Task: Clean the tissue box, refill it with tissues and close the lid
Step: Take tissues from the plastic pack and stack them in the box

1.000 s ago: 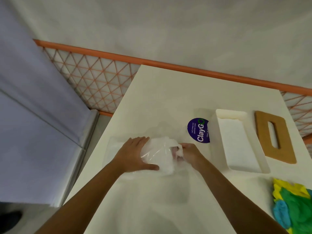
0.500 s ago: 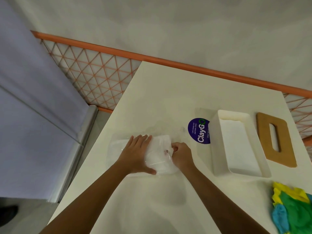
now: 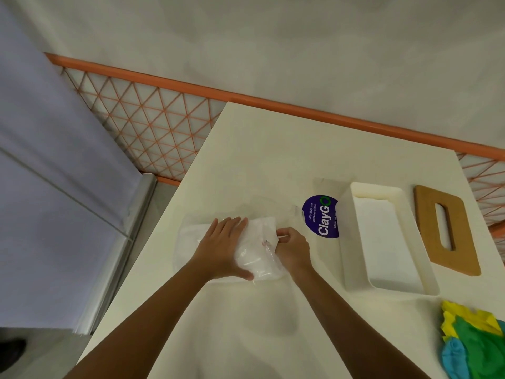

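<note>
My left hand (image 3: 221, 247) lies flat on the tissue pack (image 3: 258, 255) just left of the frame's centre. Its fingers are straight and pressing down, and the thumb runs along the pack's lower edge. My right hand (image 3: 293, 250) is at the pack's right end, fingers curled in, pinching the clear plastic wrap there. The pack rests on the pale table (image 3: 273, 160), with loose wrap spreading out to its left.

To the right of my hands the white tissue box (image 3: 348, 242) sits open, its long side running up and down the frame. The brown lid (image 3: 464, 242) with its slot lies flat just beside the box, further right. A round purple sticker (image 3: 321, 217) shows between the pack and the box, partly hidden by the box wall. Yellow, green and blue cloths (image 3: 475, 343) lie bunched at the lower right edge.
</note>
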